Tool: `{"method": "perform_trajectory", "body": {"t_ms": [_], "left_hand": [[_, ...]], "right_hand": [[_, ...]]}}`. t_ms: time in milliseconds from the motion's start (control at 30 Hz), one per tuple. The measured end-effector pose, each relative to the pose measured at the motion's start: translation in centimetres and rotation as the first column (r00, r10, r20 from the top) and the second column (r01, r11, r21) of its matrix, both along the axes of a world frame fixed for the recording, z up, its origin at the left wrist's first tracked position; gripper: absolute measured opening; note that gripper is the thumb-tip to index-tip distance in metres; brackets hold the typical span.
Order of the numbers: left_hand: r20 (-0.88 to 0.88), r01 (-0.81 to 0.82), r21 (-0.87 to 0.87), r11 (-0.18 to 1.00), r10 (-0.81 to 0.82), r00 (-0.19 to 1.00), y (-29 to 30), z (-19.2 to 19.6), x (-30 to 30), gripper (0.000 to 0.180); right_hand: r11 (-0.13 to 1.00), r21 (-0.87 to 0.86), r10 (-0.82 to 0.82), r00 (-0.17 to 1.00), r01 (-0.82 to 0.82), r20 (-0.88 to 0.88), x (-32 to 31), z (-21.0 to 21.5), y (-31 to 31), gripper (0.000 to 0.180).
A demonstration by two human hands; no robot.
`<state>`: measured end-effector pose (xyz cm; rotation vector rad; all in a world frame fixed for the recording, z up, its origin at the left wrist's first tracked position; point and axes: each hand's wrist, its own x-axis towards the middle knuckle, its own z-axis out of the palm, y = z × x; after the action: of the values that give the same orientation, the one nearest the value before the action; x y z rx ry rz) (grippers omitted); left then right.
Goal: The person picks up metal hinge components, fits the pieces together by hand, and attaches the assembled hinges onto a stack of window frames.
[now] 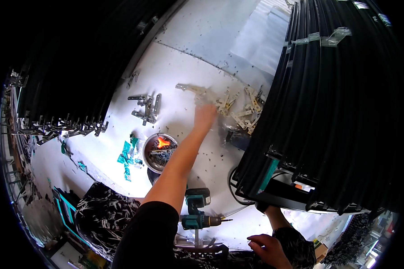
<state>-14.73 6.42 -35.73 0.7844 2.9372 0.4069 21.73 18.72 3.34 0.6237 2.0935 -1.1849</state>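
Observation:
My left hand [205, 116] reaches far over the white table, at the end of my bare forearm. Its fingertips blur into pale metal hinges [191, 88] and clear plastic, so a grip cannot be made out. More hinges [244, 117] lie in a loose heap just to its right. At the lower right, my right hand [268, 251] hangs with fingers loosely bent and apart, and nothing shows in it. Below my left forearm lies a teal and black cordless drill [197, 220], its bit pointing right. Beside that forearm stands a metal bowl [147, 158] of screws, holding an orange piece [163, 142].
Long black frames [336, 103] are stacked at right, more [76, 67] at left. Dark hinges [146, 109] and green tape scraps [129, 157] lie on the table [188, 67]. Another person's patterned sleeve [105, 219] is at lower left; that person's right forearm [276, 218] reaches the right-hand frames.

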Motion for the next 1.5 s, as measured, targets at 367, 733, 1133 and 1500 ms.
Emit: {"method": "perform_trajectory", "body": {"t_ms": [367, 733, 1133, 1500], "left_hand": [[-0.091, 0.022, 0.268, 0.963, 0.003, 0.996, -7.5, 3.8, 4.0, 0.019], [0.314, -0.344, 0.312, 0.886, 0.246, 0.917, -12.1, 10.6, 11.4, 0.026], [0.569, -0.509, 0.156, 0.846, 0.344, 0.747, -8.7, 10.5, 19.5, 0.048], [0.979, -0.993, -0.024, -0.116, -0.203, 0.0, -13.0, 8.5, 16.1, 0.037]], "right_hand": [[0.987, 0.058, 0.159, 0.968, -0.151, -0.192, -1.7, 3.4, -1.4, 0.02], [0.873, 0.3, 0.481, 0.78, -0.384, -0.401, 2.4, 2.8, -4.0, 0.022], [0.85, 0.367, 0.511, 0.762, -0.378, -0.397, 4.3, 3.1, -3.4, 0.02], [0.837, 0.391, 0.54, 0.7, -0.384, -0.468, 4.1, 3.4, -2.5, 0.017]]}}
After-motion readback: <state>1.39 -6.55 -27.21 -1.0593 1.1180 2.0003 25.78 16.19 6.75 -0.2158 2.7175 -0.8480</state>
